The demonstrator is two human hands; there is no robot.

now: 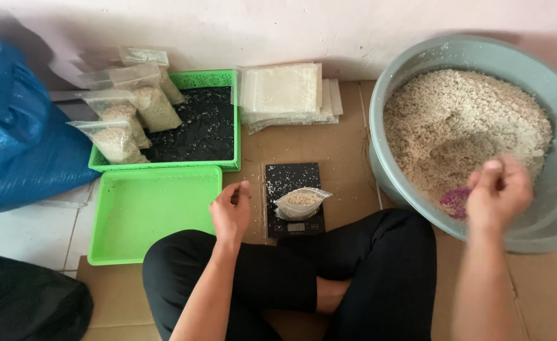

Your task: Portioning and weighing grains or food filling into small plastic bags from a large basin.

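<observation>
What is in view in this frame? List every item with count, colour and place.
basin: one, grey-green, right, filled with pale grain
scoop: one, pink-purple, inside the basin beside the right hand
scale: one, black, centre, on the cardboard
small bag: one, clear, partly filled with grain, on the scale
empty bags: a stack, clear, behind the scale
far tray: one, green with dark lining, upper left
filled bags: about five, clear with grain, leaning on the far tray
near tray: one, green, left of the scale
blue sack: one, far left
left hand: beside the scale, fingers pinched
right hand: over the basin, blurred
</observation>
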